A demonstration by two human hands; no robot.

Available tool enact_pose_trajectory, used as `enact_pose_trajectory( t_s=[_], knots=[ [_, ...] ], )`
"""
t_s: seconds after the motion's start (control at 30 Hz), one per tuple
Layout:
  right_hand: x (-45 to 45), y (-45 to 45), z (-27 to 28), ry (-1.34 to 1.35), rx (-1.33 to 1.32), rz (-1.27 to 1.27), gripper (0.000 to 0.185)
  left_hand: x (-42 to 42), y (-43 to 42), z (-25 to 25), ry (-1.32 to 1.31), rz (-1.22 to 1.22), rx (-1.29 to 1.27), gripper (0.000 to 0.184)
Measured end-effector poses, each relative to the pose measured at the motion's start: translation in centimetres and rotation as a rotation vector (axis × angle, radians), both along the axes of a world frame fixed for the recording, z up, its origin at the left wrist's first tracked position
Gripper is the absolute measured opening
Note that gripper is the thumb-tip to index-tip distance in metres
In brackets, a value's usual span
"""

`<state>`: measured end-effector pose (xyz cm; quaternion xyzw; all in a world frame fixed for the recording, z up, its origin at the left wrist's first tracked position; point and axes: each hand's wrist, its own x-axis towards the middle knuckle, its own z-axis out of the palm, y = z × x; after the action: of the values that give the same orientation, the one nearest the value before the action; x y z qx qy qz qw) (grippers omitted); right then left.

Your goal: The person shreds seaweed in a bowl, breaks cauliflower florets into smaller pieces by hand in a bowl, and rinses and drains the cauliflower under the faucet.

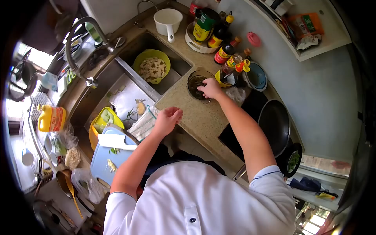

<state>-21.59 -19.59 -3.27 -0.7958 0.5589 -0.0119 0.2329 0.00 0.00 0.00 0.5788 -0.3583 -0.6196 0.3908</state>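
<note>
- Right arm extended forward over the counter, elbow nearly straight; its hand bends down at the wrist, fingertips inside the glass bowl.
- That bowl stands on the counter, dark contents within, beside the sauce bottles.
- Right fingers close together, a narrow grip (whether they pinch anything, I cannot tell).
- Left forearm angled up and inward; left hand hovers near the striped towel, fingers curled loosely (whether anything is inside, I cannot tell).
</note>
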Motion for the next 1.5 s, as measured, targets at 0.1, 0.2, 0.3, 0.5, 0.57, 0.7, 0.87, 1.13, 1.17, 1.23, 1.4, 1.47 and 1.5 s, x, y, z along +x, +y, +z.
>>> enact_pose_trajectory(
  t_s=[0.1,0.2,0.3,0.5,0.57,0.7,0.87,1.13,1.17,1.23,1.4,1.47,1.5],
  knots=[
    [2.1,-2.4,4.3,-0.622,0.546,-0.412,0.025,2.2,-6.3,-1.0,0.009,0.009,-0.061,0.024],
    [0.6,-2.3,5.3,-0.631,0.656,-0.487,0.023,0.4,-9.2,-1.3,0.046,0.025,-0.062,0.025],
    [-0.6,-1.3,6.2,-0.703,0.636,-0.553,0.022,-2.6,-12.5,-1.1,0.053,-0.046,-0.045,0.027],
    [-0.9,-1.0,5.3,-0.752,0.576,-0.496,0.019,-4.0,-17.5,-2.4,0.257,-0.15,-0.08,0.024],
    [-0.2,-0.4,5.4,-0.731,0.425,-0.375,0.017,-3.9,-17.9,-2.9,0.193,-0.19,-0.09,0.021],
    [0.3,0.2,4.6,-0.397,0.016,-0.26,0.029,-4.2,-18.2,-1.6,-0.056,-0.309,-0.081,0.02],
    [0.4,1.0,5.1,-0.365,-0.072,-0.131,0.032,-4.0,-19.1,-3.4,-0.385,-0.435,-0.404,0.027],
    [1.9,1.9,3.5,-0.237,-0.337,-0.084,0.025,-6.1,-18.8,-4.0,-0.518,-0.276,-0.401,0.03],
    [2.2,2.0,3.3,-0.223,-0.382,-0.13,0.024,-6.3,-19.0,-3.8,-0.491,-0.216,-0.29,0.03],
    [2.2,1.7,2.2,-0.294,-0.487,-0.16,0.024,-6.5,-19.1,-3.8,-0.464,-0.155,-0.18,0.03],
    [2.3,1.6,2.2,-0.896,-0.01,-0.703,0.023,-6.5,-18.7,-4.7,-0.064,-0.003,-0.048,0.027],
    [2.2,1.5,2.1,-1.02,0.052,-0.76,0.021,-6.4,-18.0,-3.3,0.155,0.036,0.028,0.02],
    [2.2,1.5,2.2,-1.143,0.114,-0.814,0.019,-6.4,-17.6,-2.3,0.376,0.077,0.104,0.016]
  ],
)
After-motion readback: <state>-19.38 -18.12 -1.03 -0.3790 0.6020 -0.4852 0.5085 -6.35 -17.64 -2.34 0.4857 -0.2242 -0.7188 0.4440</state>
